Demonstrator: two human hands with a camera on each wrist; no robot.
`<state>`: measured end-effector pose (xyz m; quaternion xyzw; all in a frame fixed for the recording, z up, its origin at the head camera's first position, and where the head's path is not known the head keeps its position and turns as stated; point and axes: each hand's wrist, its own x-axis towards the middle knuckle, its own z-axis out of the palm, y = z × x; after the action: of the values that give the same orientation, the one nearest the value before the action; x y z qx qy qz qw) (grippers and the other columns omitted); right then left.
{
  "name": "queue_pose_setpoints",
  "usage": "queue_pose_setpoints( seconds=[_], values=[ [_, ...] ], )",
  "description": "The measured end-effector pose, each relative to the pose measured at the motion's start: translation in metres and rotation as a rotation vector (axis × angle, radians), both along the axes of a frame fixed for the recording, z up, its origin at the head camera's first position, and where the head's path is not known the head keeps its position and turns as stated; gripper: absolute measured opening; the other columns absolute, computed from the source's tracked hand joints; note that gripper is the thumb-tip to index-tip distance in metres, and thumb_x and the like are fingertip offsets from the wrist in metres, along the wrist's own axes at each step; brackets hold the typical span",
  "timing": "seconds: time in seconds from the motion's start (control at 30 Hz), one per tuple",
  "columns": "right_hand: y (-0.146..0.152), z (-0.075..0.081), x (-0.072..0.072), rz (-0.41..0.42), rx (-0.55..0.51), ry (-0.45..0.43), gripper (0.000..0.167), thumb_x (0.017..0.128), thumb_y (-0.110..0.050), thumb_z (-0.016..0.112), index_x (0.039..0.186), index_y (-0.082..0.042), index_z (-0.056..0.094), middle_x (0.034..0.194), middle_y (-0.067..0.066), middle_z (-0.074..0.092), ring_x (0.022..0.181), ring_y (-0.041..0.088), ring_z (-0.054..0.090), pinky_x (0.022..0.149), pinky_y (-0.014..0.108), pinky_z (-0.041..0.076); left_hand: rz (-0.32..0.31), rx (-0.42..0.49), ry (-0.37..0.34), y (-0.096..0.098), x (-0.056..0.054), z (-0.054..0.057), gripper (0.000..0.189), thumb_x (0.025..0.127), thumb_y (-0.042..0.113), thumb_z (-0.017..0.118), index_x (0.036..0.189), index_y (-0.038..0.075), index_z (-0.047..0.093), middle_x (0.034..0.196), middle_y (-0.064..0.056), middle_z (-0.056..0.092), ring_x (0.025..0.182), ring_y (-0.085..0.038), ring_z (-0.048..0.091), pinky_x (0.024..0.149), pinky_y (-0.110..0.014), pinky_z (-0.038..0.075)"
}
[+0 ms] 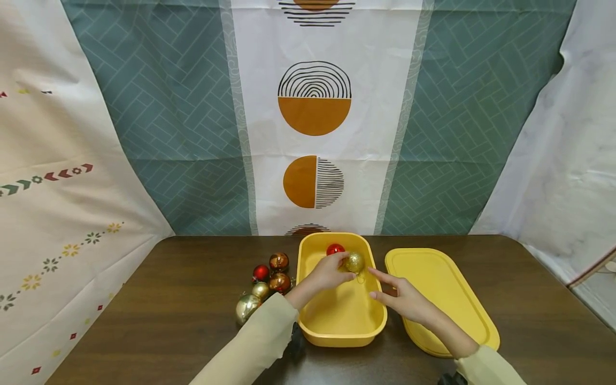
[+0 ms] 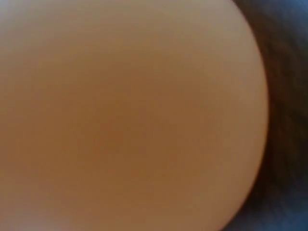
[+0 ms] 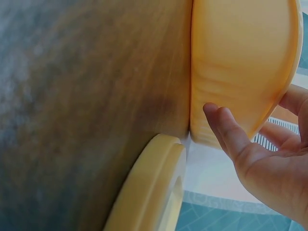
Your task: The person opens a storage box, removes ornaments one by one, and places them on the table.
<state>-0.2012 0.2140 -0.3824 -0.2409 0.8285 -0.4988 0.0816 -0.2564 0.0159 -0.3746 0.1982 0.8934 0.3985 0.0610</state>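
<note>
A yellow plastic box [image 1: 339, 315] stands on the table with its top open. Over its far half, my left hand [image 1: 328, 274] holds a gold glitter Christmas ball [image 1: 355, 262] between fingers and thumb, its hanging loop dangling. Behind it in the box lies a red ball [image 1: 335, 249]. My right hand [image 1: 406, 299] is at the box's right rim, fingers spread and holding nothing. The right wrist view shows that hand [image 3: 274, 168] beside the box's outer wall [image 3: 240, 62]. Only a blurred box wall [image 2: 144, 120] fills most of the left wrist view.
Left of the box several Christmas balls sit together: copper [image 1: 279, 262], red [image 1: 261, 273], small gold [image 1: 260, 290] and a larger pale gold [image 1: 247, 307]. A yellow lid [image 1: 443, 294] lies right of the box, under my right forearm. Patterned cloth [image 1: 192, 107] hangs behind the dark wooden table [image 1: 168, 310].
</note>
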Motion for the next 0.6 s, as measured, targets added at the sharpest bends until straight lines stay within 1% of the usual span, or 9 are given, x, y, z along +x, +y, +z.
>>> queue_pose_setpoints(
  seconds=[0.17,0.33,0.5,0.6],
  values=[
    [-0.0005,-0.0008,0.0004,0.012,-0.015,-0.002,0.056,0.091,-0.014,0.055,0.135,0.013,0.031,0.138,0.033,0.028,0.116,0.046,0.042,0.081,0.028,0.05,-0.022,-0.021,-0.01,0.0022,-0.0034,-0.0016,0.058,0.081,0.015,0.069,0.131,-0.001,0.045,0.126,-0.016,0.053,0.114,-0.028,0.051,0.095,-0.038,0.041],
    [-0.001,0.0008,0.0007,0.003,-0.003,-0.003,0.057,0.091,-0.017,0.056,0.135,0.012,0.032,0.137,0.033,0.03,0.114,0.044,0.046,0.08,0.027,0.05,-0.034,-0.019,0.018,0.0017,-0.0045,-0.0011,0.056,0.08,0.013,0.07,0.128,-0.003,0.048,0.124,-0.016,0.054,0.114,-0.029,0.051,0.095,-0.039,0.041],
    [-0.0007,0.0035,0.0011,0.0,0.012,0.013,0.057,0.091,-0.017,0.056,0.134,0.012,0.033,0.137,0.033,0.031,0.114,0.043,0.046,0.08,0.028,0.05,-0.027,-0.023,0.016,0.001,-0.0042,-0.0015,0.052,0.08,0.013,0.07,0.125,-0.005,0.051,0.115,-0.017,0.059,0.108,-0.028,0.055,0.091,-0.037,0.044],
    [-0.0009,0.004,0.0017,0.0,0.011,0.015,0.056,0.091,-0.017,0.055,0.134,0.011,0.033,0.137,0.032,0.032,0.116,0.044,0.044,0.081,0.028,0.05,-0.033,-0.042,0.045,0.0007,-0.0048,-0.0031,0.045,0.078,0.013,0.071,0.118,-0.004,0.057,0.107,-0.014,0.061,0.1,-0.024,0.057,0.086,-0.034,0.046]
  ],
)
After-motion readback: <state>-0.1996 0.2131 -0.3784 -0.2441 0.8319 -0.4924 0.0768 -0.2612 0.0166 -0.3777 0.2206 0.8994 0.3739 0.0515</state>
